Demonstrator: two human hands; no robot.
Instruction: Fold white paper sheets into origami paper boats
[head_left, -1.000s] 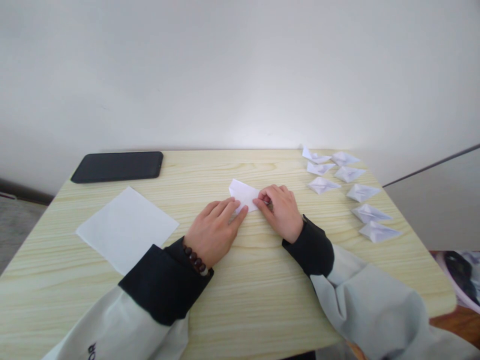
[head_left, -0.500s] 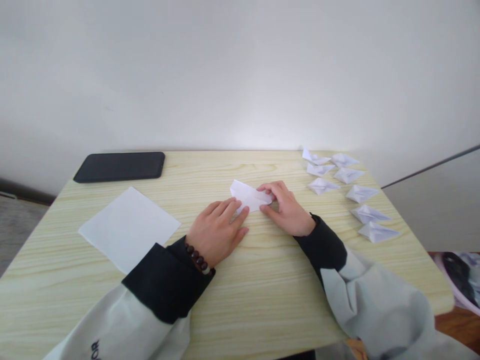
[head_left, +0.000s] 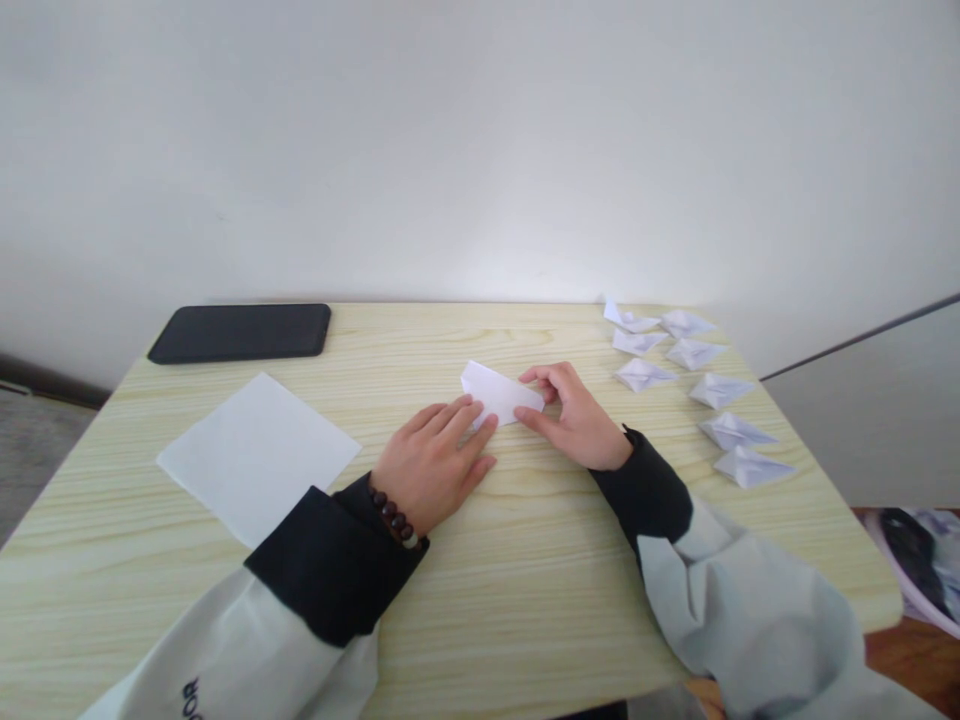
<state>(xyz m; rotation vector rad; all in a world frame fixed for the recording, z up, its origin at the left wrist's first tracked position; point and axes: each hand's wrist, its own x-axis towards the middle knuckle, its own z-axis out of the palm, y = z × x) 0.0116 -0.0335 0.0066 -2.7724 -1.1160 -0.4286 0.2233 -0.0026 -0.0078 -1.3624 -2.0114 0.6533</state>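
A small folded white paper [head_left: 499,392] lies on the table in front of me, narrowing toward its right end. My left hand [head_left: 435,455] rests flat, its outstretched fingertips pressing the paper's lower left part. At the right end, my right hand [head_left: 568,415] curves its thumb and index finger around the paper, with the thumb on the near edge. Its other fingers are curled and partly hidden. To the left of my left hand lies a stack of square white paper [head_left: 262,450], one corner pointing away from me; my left sleeve covers its near edge.
Several folded paper boats [head_left: 645,374] stand in two columns on the right of the wooden table [head_left: 517,600]. A black phone [head_left: 244,332] lies at the back left. A white wall [head_left: 480,150] rises behind the table. A bin [head_left: 911,560] stands below at right.
My right hand's fingers have shifted slightly on the paper's right end, and the index finger has lifted a little off its upper edge. My left hand stays in place.
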